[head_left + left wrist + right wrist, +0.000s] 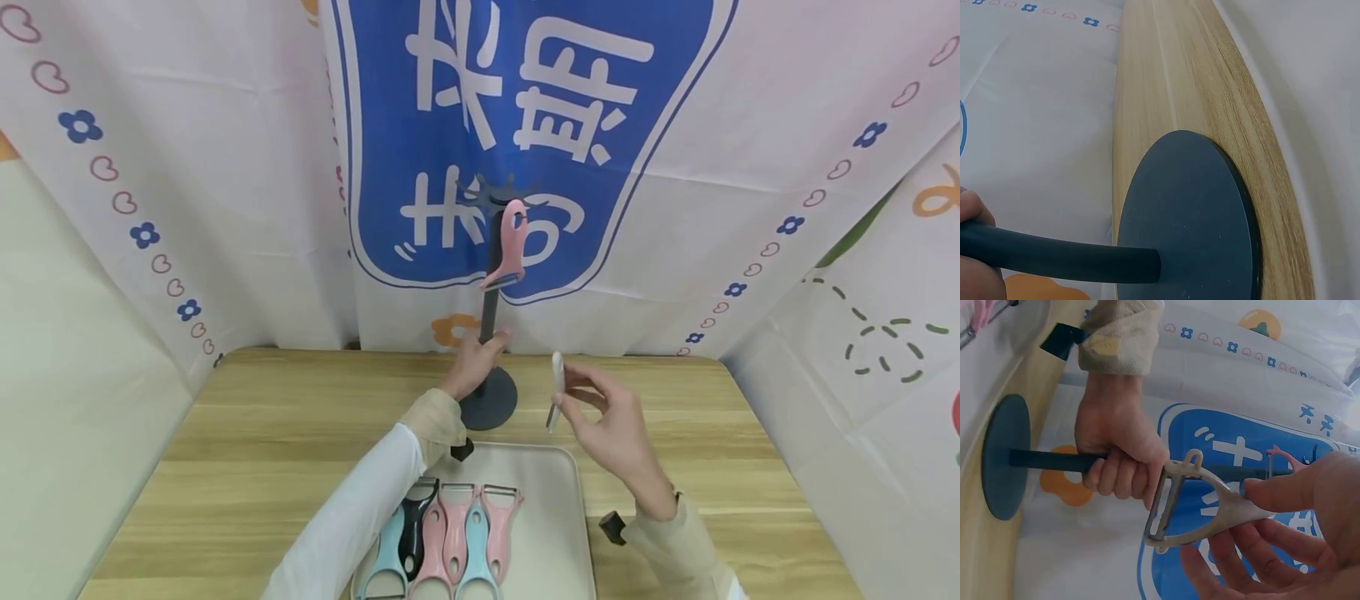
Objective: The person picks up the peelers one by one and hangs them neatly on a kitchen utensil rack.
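My left hand (pixel 474 364) grips the pole (pixel 490 312) of a dark stand, a little above its round base (pixel 491 402); the right wrist view shows the fingers curled round it. To the right of the stand, my right hand (pixel 611 421) holds a white peeler (pixel 557 383) between thumb and fingers. In the right wrist view, the peeler's blade end (pixel 1166 506) points away from the palm toward the pole, and the fingers partly cover its handle. A pink peeler (pixel 513 237) hangs by its handle hole from the hooks (pixel 495 190) at the stand's top.
A beige tray (pixel 551 517) lies at the table's front with several pink, blue and black peelers in it, partly behind my left sleeve (pixel 352 508). The wooden table (pixel 262 467) meets a printed cloth (pixel 262 167) at the back.
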Demonstrator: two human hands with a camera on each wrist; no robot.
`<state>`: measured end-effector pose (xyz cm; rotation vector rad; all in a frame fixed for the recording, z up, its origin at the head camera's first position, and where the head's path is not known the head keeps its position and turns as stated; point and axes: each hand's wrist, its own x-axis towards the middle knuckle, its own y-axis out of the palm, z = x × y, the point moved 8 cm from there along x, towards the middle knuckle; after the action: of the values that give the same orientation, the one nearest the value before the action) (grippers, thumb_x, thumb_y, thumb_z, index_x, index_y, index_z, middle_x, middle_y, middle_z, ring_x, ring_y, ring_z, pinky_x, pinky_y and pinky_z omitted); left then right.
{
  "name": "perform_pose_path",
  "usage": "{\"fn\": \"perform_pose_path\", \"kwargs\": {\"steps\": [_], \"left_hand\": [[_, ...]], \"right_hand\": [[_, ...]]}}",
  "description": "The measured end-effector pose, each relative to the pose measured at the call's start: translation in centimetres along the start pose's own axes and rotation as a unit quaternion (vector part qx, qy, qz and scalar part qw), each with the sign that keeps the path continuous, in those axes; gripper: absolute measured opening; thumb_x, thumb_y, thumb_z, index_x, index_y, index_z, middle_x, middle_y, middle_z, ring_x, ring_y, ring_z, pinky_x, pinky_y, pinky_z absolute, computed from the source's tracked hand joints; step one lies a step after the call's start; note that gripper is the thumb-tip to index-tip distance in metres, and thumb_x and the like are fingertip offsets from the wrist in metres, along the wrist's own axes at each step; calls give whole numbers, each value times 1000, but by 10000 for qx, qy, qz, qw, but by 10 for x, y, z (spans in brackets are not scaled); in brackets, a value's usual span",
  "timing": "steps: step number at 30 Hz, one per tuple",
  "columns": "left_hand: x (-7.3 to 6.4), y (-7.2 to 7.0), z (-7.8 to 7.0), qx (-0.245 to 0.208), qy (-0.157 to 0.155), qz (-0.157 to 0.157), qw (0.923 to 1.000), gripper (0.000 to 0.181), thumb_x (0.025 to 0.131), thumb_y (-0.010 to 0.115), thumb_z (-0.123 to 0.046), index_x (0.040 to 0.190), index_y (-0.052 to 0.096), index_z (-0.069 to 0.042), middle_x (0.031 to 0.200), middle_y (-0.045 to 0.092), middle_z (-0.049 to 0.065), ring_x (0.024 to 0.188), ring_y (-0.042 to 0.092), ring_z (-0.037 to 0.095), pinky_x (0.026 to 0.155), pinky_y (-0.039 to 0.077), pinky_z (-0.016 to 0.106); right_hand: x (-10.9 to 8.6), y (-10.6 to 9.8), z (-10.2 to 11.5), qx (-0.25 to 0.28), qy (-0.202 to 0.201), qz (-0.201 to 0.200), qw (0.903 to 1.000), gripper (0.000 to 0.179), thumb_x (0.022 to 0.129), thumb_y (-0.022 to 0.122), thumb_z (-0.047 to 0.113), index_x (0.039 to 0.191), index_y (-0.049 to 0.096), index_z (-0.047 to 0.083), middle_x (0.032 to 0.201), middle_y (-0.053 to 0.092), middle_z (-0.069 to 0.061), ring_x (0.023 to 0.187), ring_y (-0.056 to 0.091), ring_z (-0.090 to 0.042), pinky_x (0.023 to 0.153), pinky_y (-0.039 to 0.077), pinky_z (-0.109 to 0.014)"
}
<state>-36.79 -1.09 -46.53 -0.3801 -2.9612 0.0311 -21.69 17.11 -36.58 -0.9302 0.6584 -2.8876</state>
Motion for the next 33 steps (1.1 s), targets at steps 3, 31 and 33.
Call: {"fn": "perform_pose_path", "kwargs": {"steps": [3,31,33], "left_hand": [[-1,0,1,-12,-6,-32,10000,54,112,55,-27,60,43,-17,53,33,-7,48,28,11,52,26,28],[-1,0,1,-96,72,43,9999,54,113,53,-26,62,43,-16,54,32,-7,48,26,12,51,24,28],[-1,0,2,-81,70,55,9999,54,113,53,-27,62,43,-16,54,32,-7,48,25,12,51,24,28]], "right_hand": [[8,-5,4,131,-116,-91,9998,44,88,78,-15,130,70,-3,118,73,-19,106,72,-23,89,62,-30],[92,-37,42,1222,-929,-1297,9796,32,93,75,-11,124,74,-6,114,79,-11,104,76,-18,91,62,-31],[97,-38,44,1266,-977,-1396,9772,30,93,75,-10,123,74,-7,114,79,-5,104,76,-18,91,62,-31]]}}
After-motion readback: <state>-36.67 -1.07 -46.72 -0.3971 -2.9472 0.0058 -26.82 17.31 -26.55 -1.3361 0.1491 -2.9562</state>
